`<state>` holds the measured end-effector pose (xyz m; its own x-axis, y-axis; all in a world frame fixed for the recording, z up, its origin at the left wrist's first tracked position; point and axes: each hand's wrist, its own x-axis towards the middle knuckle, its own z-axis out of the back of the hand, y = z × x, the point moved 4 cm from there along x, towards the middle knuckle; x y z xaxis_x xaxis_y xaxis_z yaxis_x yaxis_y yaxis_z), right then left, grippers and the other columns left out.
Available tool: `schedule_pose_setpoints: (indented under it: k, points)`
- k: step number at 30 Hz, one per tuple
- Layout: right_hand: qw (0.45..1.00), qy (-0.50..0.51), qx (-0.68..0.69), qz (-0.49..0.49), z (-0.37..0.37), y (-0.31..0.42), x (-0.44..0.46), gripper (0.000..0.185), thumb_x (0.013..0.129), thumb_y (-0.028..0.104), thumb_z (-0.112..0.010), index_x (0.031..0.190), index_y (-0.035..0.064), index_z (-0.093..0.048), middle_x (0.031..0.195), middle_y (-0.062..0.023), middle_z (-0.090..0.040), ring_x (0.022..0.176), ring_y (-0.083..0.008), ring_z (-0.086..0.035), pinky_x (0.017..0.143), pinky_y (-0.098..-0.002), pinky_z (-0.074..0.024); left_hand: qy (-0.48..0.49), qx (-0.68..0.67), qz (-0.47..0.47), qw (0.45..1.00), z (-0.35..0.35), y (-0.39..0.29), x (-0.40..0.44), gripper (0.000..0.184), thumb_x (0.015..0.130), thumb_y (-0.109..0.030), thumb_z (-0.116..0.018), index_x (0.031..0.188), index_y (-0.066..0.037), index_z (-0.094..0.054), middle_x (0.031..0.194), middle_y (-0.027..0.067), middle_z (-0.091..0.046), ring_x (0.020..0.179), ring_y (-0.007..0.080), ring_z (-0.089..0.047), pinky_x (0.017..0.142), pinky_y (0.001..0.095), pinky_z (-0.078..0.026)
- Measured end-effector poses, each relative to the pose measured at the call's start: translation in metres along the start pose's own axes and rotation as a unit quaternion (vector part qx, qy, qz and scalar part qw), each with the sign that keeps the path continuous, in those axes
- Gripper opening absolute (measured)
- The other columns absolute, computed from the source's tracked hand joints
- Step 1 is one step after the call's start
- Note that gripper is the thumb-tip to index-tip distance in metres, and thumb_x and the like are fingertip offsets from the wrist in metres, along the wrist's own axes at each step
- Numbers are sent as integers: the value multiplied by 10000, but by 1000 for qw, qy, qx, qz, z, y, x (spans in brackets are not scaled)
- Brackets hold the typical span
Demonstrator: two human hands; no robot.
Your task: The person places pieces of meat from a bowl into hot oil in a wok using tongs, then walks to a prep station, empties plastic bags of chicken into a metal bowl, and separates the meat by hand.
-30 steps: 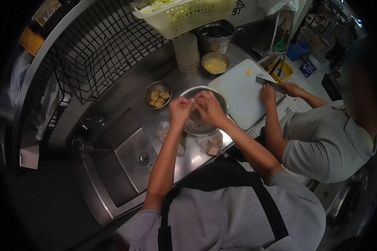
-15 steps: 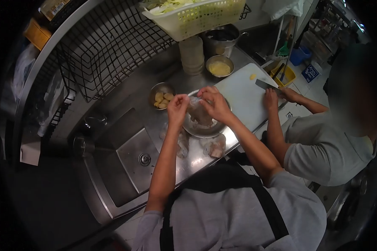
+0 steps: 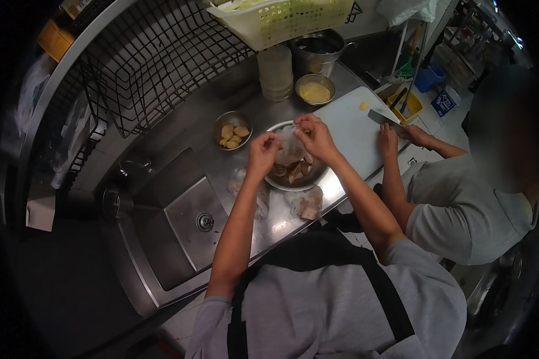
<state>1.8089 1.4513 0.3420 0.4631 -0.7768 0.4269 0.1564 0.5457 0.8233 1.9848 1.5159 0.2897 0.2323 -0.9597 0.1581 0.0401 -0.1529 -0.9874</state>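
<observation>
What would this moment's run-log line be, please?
left hand: holds bag; right hand: holds bag; bag: over bowl; meat: in bowl; co-worker: holds knife

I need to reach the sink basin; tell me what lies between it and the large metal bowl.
Head view: between the sink basin and large bowl, clear plastic bagging lies on the counter, the left forearm crossing above.

Gray shirt (image 3: 353, 305), black apron straps (image 3: 388, 299).
</observation>
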Motion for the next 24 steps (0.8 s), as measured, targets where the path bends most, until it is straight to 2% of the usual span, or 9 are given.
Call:
schedule_pose_setpoints:
  k: [10,15,16,17,19,20,21,23,24]
  points:
    - [998,-30,-60,-2,2,-6,5,123,791,71,-691,750,-21,-621,1061,-143,-625,968,-324,-603,831,-389,-481,22,15,-5,1000,-7,-8,-19,104,894,-67,-654,973,-9,-619,848,-4,-652,766,70,-590,706,228,-486]
    - [999,-22,-38,10,-9,-3,-2,94,780,44,-695,751,-17,-630,1022,-157,-608,967,-339,-604,847,-404,-479,39,16,40,998,-22,-10,-25,382,798,-160,-760,1112,-3,-610,971,42,-637,823,133,-620,746,277,-517]
    - [999,-23,-33,-24,-12,-9,-7,100,780,48,-699,752,-19,-631,1016,-162,-605,967,-343,-602,850,-401,-478,2,63,-15,998,-27,-10,-25,410,765,-186,-777,1095,-5,-613,980,59,-639,820,156,-626,743,302,-518]
    - [998,-25,-28,-49,-13,-9,1,105,779,53,-702,754,-22,-632,1010,-168,-602,967,-346,-600,853,-399,-478,3,64,-20,998,-29,-8,-22,410,765,-186,-777,1095,-5,-613,980,59,-639,820,156,-626,743,302,-518]
    - [999,-15,-36,-31,-16,-4,6,118,780,64,-707,761,-25,-632,1003,-172,-601,962,-342,-603,849,-398,-481,-59,240,-66,967,-27,-6,-25,358,776,-154,-740,1068,10,-614,945,81,-644,806,172,-624,726,321,-511]
    - [999,-1,-44,-26,-18,-2,-2,131,781,75,-712,768,-28,-632,996,-176,-600,958,-338,-606,845,-398,-483,-41,258,-11,965,-23,6,-22,278,790,-103,-698,1029,16,-618,901,92,-650,782,171,-625,697,330,-503]
    - [999,2,-44,-30,-19,-5,-9,131,781,75,-712,768,-28,-632,996,-176,-600,958,-338,-606,845,-398,-483,-41,257,-6,966,-23,13,-26,278,790,-103,-698,1029,16,-618,901,92,-650,782,171,-625,697,330,-503]
    - [996,2,-21,-85,-18,-15,-5,167,783,108,-722,798,-34,-635,1005,-189,-598,915,-336,-618,802,-386,-500,-90,63,19,994,-16,25,-19,162,860,-95,-664,976,15,-636,842,42,-675,738,127,-620,661,272,-489]
    - [996,4,-20,-82,-17,-16,-6,167,783,108,-722,798,-34,-635,1005,-189,-598,915,-336,-618,802,-386,-500,-113,89,-5,990,-7,28,-16,141,869,-78,-653,973,16,-635,863,46,-676,739,113,-622,649,268,-492]
